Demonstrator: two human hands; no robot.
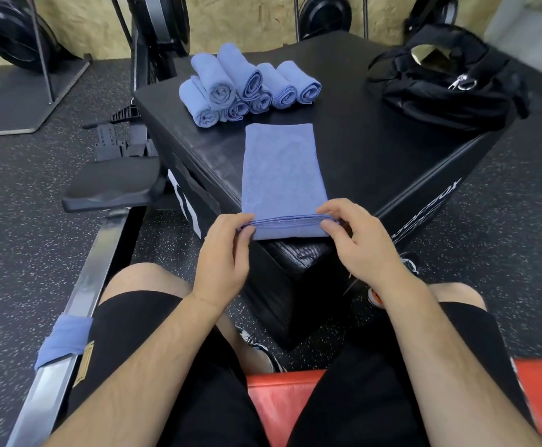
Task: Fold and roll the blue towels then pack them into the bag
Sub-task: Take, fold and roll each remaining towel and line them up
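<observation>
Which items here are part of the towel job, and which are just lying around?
Job: folded towel, pinched by left hand and right hand; rolled towels; black bag; towel on rail.
Lying about: rower seat; red bench.

You have seven rolled towels (221, 82), one folded towel (279, 175) lying flat, one draped towel (61, 340) on the rail (97, 262), and one black bag (447, 88).
</observation>
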